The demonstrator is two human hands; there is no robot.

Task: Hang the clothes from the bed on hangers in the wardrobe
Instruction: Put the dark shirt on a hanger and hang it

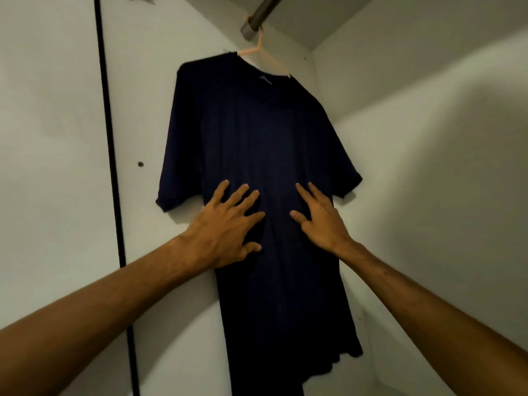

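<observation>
A dark navy T-shirt (257, 132) hangs on a pale pink hanger (261, 51), which hooks over the grey wardrobe rail (258, 15) at the top. My left hand (225, 227) lies flat on the shirt's front with fingers spread and straight. My right hand (320, 218) rests on the shirt just to the right, fingers straight as well. Neither hand grips the cloth. The shirt's hem reaches down past the bottom of the view.
White wardrobe walls (428, 167) close in on the left, back and right, meeting in a corner behind the shirt. A black vertical strip (110, 138) runs down the left panel. The rail has no other hangers in sight.
</observation>
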